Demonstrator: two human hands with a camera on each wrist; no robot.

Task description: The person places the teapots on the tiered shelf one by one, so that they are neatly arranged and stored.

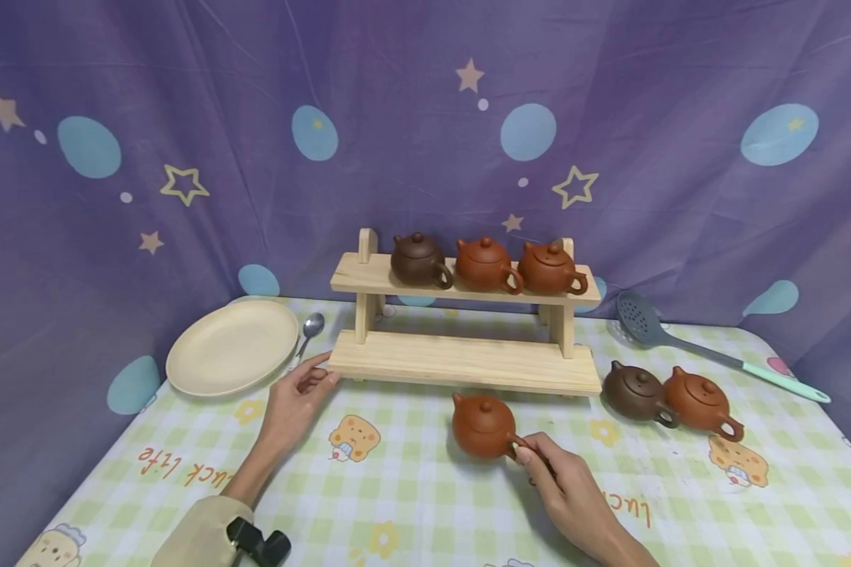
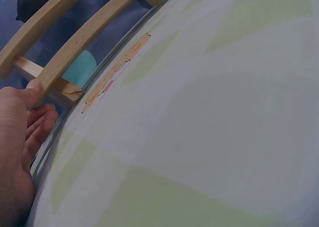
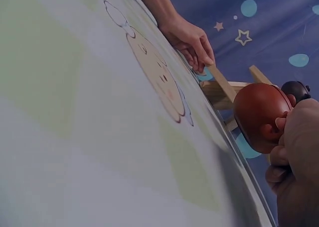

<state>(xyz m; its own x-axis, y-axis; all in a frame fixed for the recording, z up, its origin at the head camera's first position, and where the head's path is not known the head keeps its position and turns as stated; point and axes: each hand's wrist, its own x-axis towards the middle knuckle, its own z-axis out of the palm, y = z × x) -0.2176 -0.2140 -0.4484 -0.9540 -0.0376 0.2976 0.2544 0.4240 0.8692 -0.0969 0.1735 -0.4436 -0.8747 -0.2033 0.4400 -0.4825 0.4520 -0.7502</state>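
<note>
My right hand [image 1: 570, 492] grips a reddish-brown clay teapot [image 1: 484, 428] by its handle, its spout facing away to the left. The teapot is upright in front of the two-tier wooden shelf [image 1: 461, 361], and in the right wrist view the teapot [image 3: 259, 115] hides part of that shelf. My left hand [image 1: 294, 402] pinches the left end of the lower board, thumb at the edge and fingers underneath in the left wrist view. On the upper board sit a dark brown teapot [image 1: 417, 260] and two reddish ones, a middle teapot [image 1: 484, 264] and a right-hand teapot [image 1: 544, 268].
Right of the shelf, another dark teapot [image 1: 634, 391] and a reddish teapot [image 1: 696, 400] stand close together on the checked tablecloth [image 1: 411, 504]. Behind them lies a slotted skimmer [image 1: 695, 346] with a mint handle. A cream plate [image 1: 232, 346] and a spoon [image 1: 314, 325] are at the left.
</note>
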